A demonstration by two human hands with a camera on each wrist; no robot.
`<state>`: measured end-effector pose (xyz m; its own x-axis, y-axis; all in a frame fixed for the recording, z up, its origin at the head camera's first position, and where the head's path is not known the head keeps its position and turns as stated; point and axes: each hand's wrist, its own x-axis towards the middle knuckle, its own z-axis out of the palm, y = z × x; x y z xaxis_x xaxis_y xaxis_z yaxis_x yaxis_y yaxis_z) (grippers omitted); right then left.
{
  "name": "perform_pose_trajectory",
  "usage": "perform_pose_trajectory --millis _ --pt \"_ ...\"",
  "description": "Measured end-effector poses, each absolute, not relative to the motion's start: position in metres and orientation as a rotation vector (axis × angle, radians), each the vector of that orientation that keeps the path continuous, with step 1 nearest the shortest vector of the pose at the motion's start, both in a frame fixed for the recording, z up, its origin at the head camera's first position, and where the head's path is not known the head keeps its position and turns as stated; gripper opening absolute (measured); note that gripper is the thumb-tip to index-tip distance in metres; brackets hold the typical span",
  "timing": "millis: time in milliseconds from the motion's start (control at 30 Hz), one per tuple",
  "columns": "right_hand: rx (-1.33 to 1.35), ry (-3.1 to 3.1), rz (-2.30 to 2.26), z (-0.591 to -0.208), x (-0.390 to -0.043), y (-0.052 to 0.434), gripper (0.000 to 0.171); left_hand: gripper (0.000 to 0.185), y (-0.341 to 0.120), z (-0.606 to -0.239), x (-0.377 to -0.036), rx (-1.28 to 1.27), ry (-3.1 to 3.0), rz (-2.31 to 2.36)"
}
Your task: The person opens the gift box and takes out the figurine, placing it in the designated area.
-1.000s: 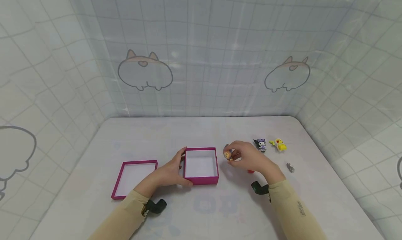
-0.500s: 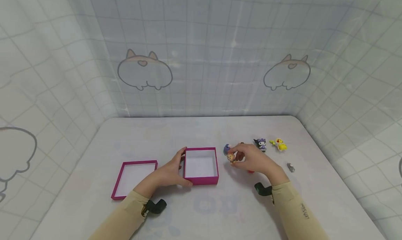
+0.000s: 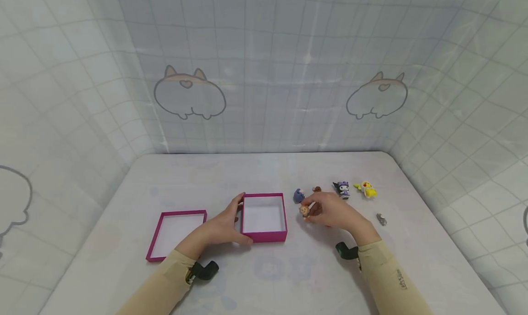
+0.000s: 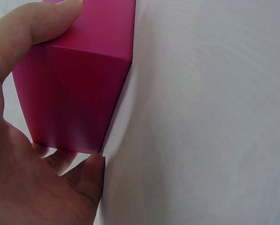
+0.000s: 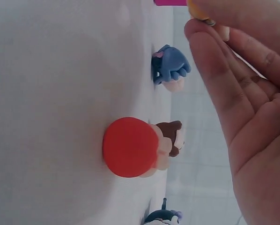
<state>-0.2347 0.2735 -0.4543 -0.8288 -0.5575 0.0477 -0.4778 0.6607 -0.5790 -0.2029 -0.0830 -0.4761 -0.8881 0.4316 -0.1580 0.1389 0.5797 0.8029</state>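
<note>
My left hand (image 3: 220,225) grips the left side of an open magenta box (image 3: 264,237), thumb at the near wall and fingers around the far corner. In the left wrist view the thumb (image 4: 51,23) lies on one magenta face. The box's white inside holds nothing visible. My right hand (image 3: 336,209) pinches a small tan-orange figurine (image 3: 304,210) between thumb and fingers, right of the box. Just beyond it sits a blue figurine (image 3: 299,196). Below the hand in the right wrist view are a red-and-beige figurine (image 5: 130,147) and a brown one (image 5: 170,133).
A magenta-rimmed lid (image 3: 184,212) lies inside-up at the left, partly behind the left forearm. Further right stand a purple-and-white figurine (image 3: 342,190), a yellow figurine (image 3: 366,190) and a small grey piece (image 3: 381,219). Grid-patterned curtains surround the white table (image 3: 264,173).
My right hand has drawn slightly right and nearer with the tan-orange figurine, away from the blue one, which now shows fully. The brown figurine has come into view. The left hand stays put.
</note>
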Motion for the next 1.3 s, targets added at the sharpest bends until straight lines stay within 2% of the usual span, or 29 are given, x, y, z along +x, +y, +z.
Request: perform_pose_trajectory --millis 1300 --pt "-0.791 2.768 -0.677 -0.467 -0.238 0.265 0.04 0.138 -0.081 -0.478 -0.202 0.414 2.497 1.194"
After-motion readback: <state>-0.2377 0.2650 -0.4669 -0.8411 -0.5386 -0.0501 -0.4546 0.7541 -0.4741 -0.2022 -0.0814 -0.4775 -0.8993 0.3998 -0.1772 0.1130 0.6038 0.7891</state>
